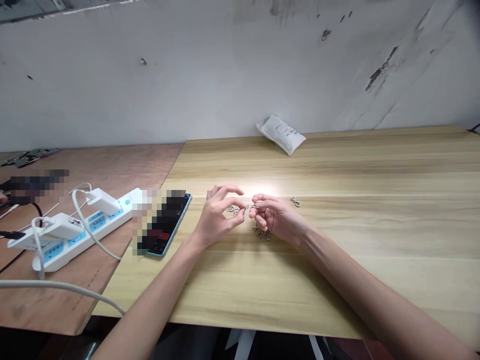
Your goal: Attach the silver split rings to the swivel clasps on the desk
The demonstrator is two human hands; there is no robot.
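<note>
My left hand [219, 207] is closed in a pinch, with thumb and index finger on a small metal ring [246, 208]. Opposite it, my right hand [275, 215] grips a slim silvery metal clasp [254, 206] in its fingertips, its other fingers curled. Ring and clasp meet between the two hands; whether they are linked is too small to tell. Behind the left fingers lie several metal rings [234, 210]. A small heap of metal clasps [261, 233] rests under the right hand, partly hidden by it. Right of that hand, a clasp with a ring [295, 201] lies alone on the table.
A phone [170, 227] lies on the wooden table [360, 200], left of my left hand. Farther left, a white power strip [93, 227] with chargers and cables sits on a brown board [150, 162]. Near the wall [225, 75] is a white plastic packet [282, 133].
</note>
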